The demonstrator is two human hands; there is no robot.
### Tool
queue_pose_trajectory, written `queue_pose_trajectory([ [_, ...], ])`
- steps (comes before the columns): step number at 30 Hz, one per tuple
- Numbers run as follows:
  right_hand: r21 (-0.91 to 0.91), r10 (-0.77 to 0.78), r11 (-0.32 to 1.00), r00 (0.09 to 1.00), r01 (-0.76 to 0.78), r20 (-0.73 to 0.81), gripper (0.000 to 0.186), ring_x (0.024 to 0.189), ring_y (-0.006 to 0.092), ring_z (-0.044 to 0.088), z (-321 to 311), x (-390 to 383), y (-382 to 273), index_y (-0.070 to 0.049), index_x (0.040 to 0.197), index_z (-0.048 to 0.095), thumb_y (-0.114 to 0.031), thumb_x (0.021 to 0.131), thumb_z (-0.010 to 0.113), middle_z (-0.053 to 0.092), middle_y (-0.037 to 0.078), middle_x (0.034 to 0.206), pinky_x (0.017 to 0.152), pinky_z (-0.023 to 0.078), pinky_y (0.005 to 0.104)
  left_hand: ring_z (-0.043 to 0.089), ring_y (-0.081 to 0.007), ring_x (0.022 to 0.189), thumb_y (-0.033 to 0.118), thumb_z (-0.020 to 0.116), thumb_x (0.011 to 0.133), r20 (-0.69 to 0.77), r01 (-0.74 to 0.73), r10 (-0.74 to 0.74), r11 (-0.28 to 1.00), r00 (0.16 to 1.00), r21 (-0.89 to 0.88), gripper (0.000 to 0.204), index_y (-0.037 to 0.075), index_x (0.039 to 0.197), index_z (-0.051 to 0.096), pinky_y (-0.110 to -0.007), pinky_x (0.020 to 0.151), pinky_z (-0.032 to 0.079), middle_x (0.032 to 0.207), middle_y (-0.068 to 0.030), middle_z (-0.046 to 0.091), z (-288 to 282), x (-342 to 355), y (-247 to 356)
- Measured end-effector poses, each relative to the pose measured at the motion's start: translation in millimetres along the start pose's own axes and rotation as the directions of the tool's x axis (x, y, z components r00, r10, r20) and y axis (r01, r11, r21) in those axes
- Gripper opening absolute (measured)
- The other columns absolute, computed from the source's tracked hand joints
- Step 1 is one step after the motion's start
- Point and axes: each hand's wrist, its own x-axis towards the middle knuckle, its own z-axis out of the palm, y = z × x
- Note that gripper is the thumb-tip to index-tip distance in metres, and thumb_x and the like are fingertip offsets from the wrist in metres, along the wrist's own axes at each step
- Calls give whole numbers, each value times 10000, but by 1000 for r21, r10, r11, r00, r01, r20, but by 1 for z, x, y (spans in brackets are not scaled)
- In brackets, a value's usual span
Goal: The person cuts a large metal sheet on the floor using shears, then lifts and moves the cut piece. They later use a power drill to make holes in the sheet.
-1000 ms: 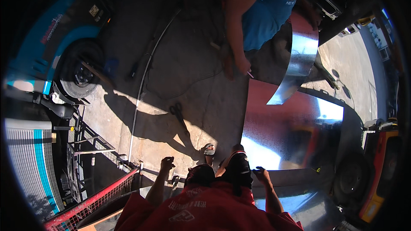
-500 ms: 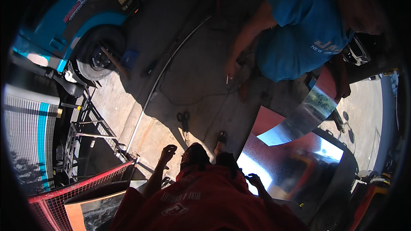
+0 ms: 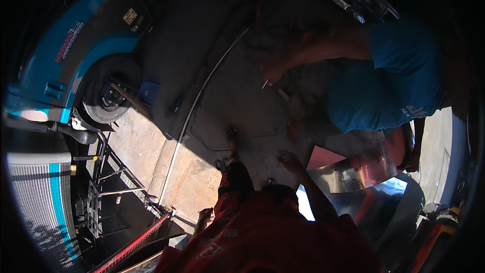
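Observation:
I stand in a red shirt over a concrete floor (image 3: pixel 151 151). My left hand (image 3: pixel 204 216) hangs low beside my body with its fingers curled; it is small and dim, and I see nothing in it. Stretched forward at waist height, my right hand (image 3: pixel 288 162) holds nothing and its fingers are loosely apart. It is just left of a shiny red metal panel (image 3: pixel 353 172). One of my legs reaches ahead, its foot (image 3: pixel 232 136) on the shaded floor.
A person in a blue shirt (image 3: pixel 394 86) bends over the red panel, a small tool (image 3: pixel 265 83) in one hand. A turquoise vehicle's wheel (image 3: pixel 108 96) is at left. A pale hose (image 3: pixel 192 116) runs along the floor. A metal frame (image 3: pixel 101 192) and a ribbed shutter (image 3: pixel 40 197) stand lower left.
The view has swung, so the person in blue and the red panel now sit further right. My right hand has come up and forward; my left hand has dropped lower.

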Motion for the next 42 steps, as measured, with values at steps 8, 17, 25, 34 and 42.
queue_pose_trajectory([
  [8,-235,163,955,982,-181,-96,613,964,321,685,-21,114,-58,-45,1193,622,-520,813,695,694,194,1047,851,532,409,656,-187,763,344,655,923,-28,-154,155,987,988,42,316,165,1180,613,-354,643,503,965,-20,655,-72,92,273],
  [17,504,900,434,389,-746,-198,711,922,325,688,10,97,-37,-25,1039,701,-660,720,710,707,201,987,813,549,403,643,-274,987,365,568,947,-42,-346,356,926,934,151,421,128,1294,537,-428,793,497,1175,-80,621,-86,195,630],
  [25,920,945,-60,-320,-387,-73,1243,1338,393,408,59,-3,-75,138,1353,412,-788,581,715,424,315,1406,1084,367,439,590,-309,1108,424,586,932,334,-368,226,805,915,465,514,94,1316,497,-482,889,467,1266,-108,566,-23,209,772],
  [34,598,651,729,-608,333,-455,711,964,189,555,-41,-74,-123,53,1109,645,-607,845,643,639,124,1013,868,412,314,646,-338,983,389,580,951,412,-443,170,430,895,786,460,79,1287,533,-456,738,521,1169,-129,610,-57,261,898],
  [42,312,557,819,-799,482,-226,420,491,77,492,-25,-40,-200,-37,664,645,-400,824,781,578,9,600,453,368,238,615,-320,968,365,582,947,409,-457,205,450,889,768,453,-31,1166,564,-443,690,578,1096,-122,596,-42,324,1007],
])
